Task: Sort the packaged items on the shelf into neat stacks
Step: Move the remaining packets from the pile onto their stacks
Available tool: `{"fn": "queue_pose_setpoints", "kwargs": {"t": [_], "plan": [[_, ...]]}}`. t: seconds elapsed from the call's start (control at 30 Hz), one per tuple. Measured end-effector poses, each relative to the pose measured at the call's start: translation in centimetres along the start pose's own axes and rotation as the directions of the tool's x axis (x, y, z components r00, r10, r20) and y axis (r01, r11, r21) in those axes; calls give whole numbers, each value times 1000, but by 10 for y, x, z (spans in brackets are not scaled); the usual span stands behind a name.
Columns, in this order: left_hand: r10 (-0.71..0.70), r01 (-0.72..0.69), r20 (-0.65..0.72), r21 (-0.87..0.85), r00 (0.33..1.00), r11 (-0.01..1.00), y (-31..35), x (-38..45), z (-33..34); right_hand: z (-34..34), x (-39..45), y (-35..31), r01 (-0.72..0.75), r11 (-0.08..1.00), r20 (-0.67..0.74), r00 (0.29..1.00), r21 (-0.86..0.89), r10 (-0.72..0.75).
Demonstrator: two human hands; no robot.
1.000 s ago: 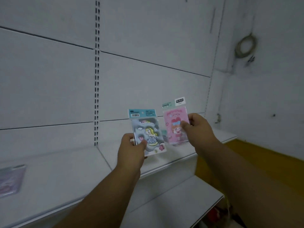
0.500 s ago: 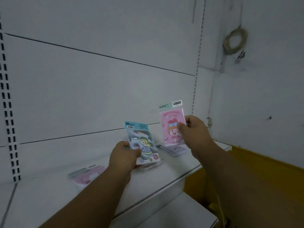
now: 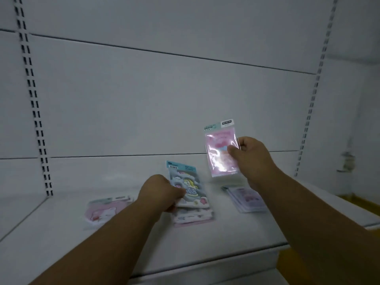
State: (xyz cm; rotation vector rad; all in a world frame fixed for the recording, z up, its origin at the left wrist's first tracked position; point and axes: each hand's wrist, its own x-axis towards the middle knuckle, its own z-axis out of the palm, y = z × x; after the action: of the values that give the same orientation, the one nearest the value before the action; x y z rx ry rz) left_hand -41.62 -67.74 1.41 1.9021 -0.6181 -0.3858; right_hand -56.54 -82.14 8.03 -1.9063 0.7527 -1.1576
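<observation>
My left hand (image 3: 159, 193) grips a blue-topped sticker packet (image 3: 188, 186) with a cartoon unicorn, held low just above a small stack of similar packets (image 3: 193, 218) on the white shelf (image 3: 205, 243). My right hand (image 3: 249, 159) holds a glossy pink packet (image 3: 221, 153) upright, higher and to the right. Below it lies a stack of lilac packets (image 3: 246, 199). A pink packet stack (image 3: 102, 211) rests on the shelf to the left of my left arm.
The shelf's white back panel (image 3: 164, 99) rises behind, with slotted uprights at the left (image 3: 34, 103) and right (image 3: 312, 99). A white wall and a strip of yellow floor (image 3: 349, 197) show at the far right.
The view has swung down and left onto the shelf. My left hand has lowered the blue packet toward the middle stack. My right hand still holds the pink packet up.
</observation>
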Motion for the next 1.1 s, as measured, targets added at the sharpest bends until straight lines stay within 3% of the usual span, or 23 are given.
{"fn": "queue_pose_setpoints", "kwargs": {"t": [0.13, 0.37, 0.53, 0.67, 0.77, 0.93, 1.03, 1.1], "plan": [[6, 30, -87, 396, 996, 918, 10, -4, 11, -7, 21, 19, 36, 999, 93, 995, 30, -38], [20, 90, -137, 752, 990, 653, 27, -4, 21, -26, 36, 41, -9, 997, 184, 983, 72, -4], [109, 69, -137, 876, 985, 478, 40, -1, 32, -44, 43, 59, -83, 994, 216, 974, 77, 64], [388, -151, -84, 831, 918, 535, 48, -12, 74, -57, 53, 76, -318, 936, 344, 904, 147, 253], [534, -340, -29, 742, 845, 578, 54, -28, 118, -70, 61, 87, -428, 899, 369, 854, 95, 367], [500, -426, 99, 680, 860, 597, 48, -36, 159, -78, 62, 110, -484, 875, 403, 797, -21, 450], [444, -408, 141, 694, 885, 593, 44, -32, 168, -70, 65, 124, -463, 885, 383, 810, -46, 444], [419, -392, 144, 701, 896, 596, 43, -32, 170, -62, 69, 132, -358, 915, 338, 851, -187, 402]]}}
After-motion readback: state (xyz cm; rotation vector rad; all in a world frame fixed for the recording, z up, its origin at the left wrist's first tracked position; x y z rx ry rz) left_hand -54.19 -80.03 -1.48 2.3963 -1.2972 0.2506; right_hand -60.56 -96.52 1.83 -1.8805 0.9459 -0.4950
